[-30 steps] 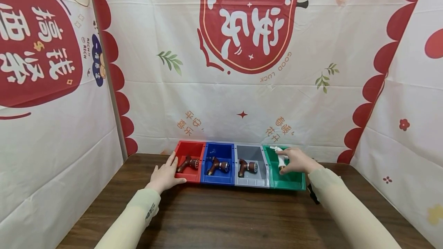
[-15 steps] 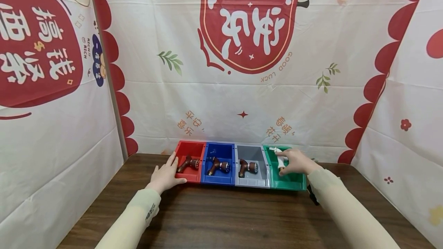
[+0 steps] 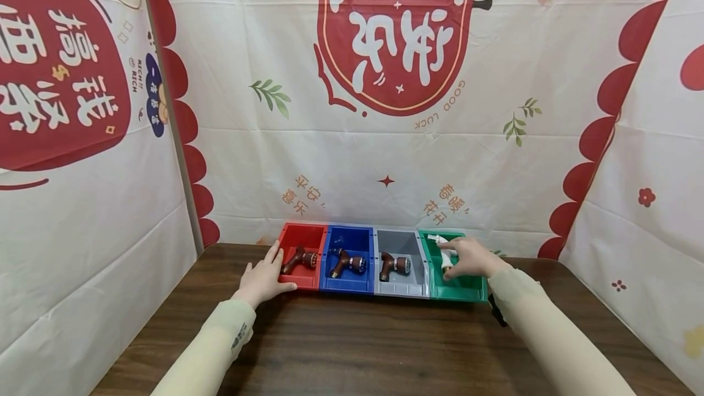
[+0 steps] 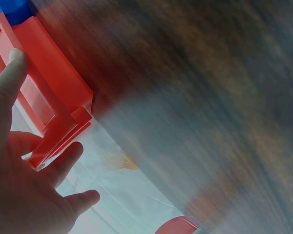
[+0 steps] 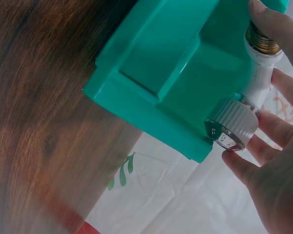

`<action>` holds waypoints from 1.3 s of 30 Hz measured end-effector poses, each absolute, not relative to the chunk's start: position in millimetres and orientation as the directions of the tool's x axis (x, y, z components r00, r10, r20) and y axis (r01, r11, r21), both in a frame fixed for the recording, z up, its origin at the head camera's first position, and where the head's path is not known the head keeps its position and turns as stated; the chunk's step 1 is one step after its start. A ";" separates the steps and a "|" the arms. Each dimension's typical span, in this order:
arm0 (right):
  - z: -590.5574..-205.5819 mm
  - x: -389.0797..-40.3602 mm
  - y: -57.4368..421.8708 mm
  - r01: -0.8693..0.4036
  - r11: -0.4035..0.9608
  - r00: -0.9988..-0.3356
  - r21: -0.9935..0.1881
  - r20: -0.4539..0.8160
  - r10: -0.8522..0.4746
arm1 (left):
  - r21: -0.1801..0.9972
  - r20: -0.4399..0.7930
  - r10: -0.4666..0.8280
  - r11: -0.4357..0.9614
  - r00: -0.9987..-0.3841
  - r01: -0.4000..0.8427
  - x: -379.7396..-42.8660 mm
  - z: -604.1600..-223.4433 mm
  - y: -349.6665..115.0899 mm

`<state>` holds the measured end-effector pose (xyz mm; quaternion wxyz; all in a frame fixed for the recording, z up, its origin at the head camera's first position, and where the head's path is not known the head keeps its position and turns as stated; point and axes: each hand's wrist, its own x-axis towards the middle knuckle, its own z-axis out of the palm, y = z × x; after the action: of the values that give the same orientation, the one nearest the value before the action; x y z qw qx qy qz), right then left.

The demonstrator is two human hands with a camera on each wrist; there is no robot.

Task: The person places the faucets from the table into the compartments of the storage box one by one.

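My right hand (image 3: 472, 256) holds a white faucet (image 5: 258, 83) at the green bin (image 5: 219, 63). In the right wrist view the thumb is by its brass threaded end, the fingers along its body and ribbed white knob. My left hand (image 3: 261, 282) touches the red bin (image 4: 58, 63) at its front left corner; the thumb lies on the front rim and the fingers spread along the side. A brown faucet (image 3: 297, 260) lies in the red bin, another brown faucet (image 3: 349, 263) in the blue bin (image 3: 349, 234), and a third brown faucet (image 3: 395, 266) in the grey bin (image 3: 396, 240).
The bins stand side by side in one row at the back of the dark wooden table (image 3: 352, 347). A printed white cloth (image 3: 352, 157) hangs close behind them and on both sides. Something black (image 3: 497, 310) shows beside the right wrist.
Both hands stay nearly still, the right one still holding the white faucet at the green bin. The head view has shifted very slightly.
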<state>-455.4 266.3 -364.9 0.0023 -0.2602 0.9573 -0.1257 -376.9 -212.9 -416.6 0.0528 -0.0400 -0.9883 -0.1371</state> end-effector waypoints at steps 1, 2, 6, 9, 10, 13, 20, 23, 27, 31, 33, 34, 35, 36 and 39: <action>-365.6 -455.7 266.3 -0.497 0.834 -0.865 -0.241 0.060 -0.498 | 0.268 0.116 0.065 0.959 -0.991 0.094 -376.9 -416.8 -212.9; -366.1 -456.1 266.3 -0.496 0.834 -0.865 -0.241 0.058 -0.498 | 0.269 0.117 0.065 0.959 -0.991 0.094 -377.0 -417.4 -213.1; -367.0 -456.6 266.1 -0.490 0.838 -0.868 -0.241 0.051 -0.493 | 0.266 0.119 0.065 0.959 -0.991 0.095 -377.5 -418.4 -213.3; -366.7 -456.8 265.9 -0.488 0.838 -0.869 -0.244 0.048 -0.492 | 0.268 0.122 0.064 0.959 -0.991 0.095 -377.5 -418.1 -213.2; -366.4 -456.9 265.8 -0.488 0.838 -0.869 -0.245 0.048 -0.492 | 0.269 0.122 0.063 0.959 -0.991 0.094 -377.6 -418.0 -213.2; -366.1 -457.1 265.7 -0.491 0.836 -0.867 -0.245 0.047 -0.496 | 0.270 0.126 0.064 0.958 -0.990 0.096 -377.8 -417.4 -213.1; -368.4 -458.9 265.8 -0.484 0.842 -0.871 -0.237 0.040 -0.490 | 0.264 0.122 0.066 0.960 -0.990 0.096 -380.7 -420.2 -214.0; -368.9 -459.2 265.4 -0.480 0.845 -0.873 -0.236 0.037 -0.485 | 0.264 0.125 0.068 0.959 -0.990 0.100 -382.1 -421.6 -214.4; -368.7 -458.4 264.4 -0.478 0.846 -0.874 -0.237 0.033 -0.484 | 0.259 0.126 0.071 0.960 -0.990 0.101 -382.1 -421.9 -214.7; -368.4 -458.3 263.7 -0.482 0.843 -0.872 -0.239 0.032 -0.489 | 0.257 0.127 0.069 0.961 -0.990 0.100 -382.3 -422.0 -214.9; -368.6 -458.9 263.7 -0.483 0.842 -0.871 -0.240 0.031 -0.490 | 0.257 0.127 0.068 0.961 -0.990 0.099 -382.5 -422.4 -215.0; -369.0 -459.4 263.9 -0.482 0.843 -0.872 -0.241 0.030 -0.489 | 0.254 0.122 0.066 0.963 -0.990 0.096 -383.1 -422.9 -215.1; -369.2 -459.6 263.9 -0.479 0.844 -0.873 -0.242 0.028 -0.488 | 0.255 0.121 0.066 0.962 -0.990 0.095 -383.5 -423.1 -215.2; -369.6 -459.9 264.0 -0.478 0.844 -0.873 -0.243 0.028 -0.486 | 0.257 0.118 0.064 0.962 -0.991 0.093 -383.9 -423.4 -215.4; -371.0 -461.0 264.1 -0.478 0.845 -0.874 -0.242 0.030 -0.486 | 0.262 0.114 0.060 0.961 -0.992 0.089 -384.7 -424.0 -216.1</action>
<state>-461.0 264.1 -371.0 0.0163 -0.2508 0.9602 -0.1216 -384.7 -216.1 -424.0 0.0524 -0.0376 -0.9888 -0.1345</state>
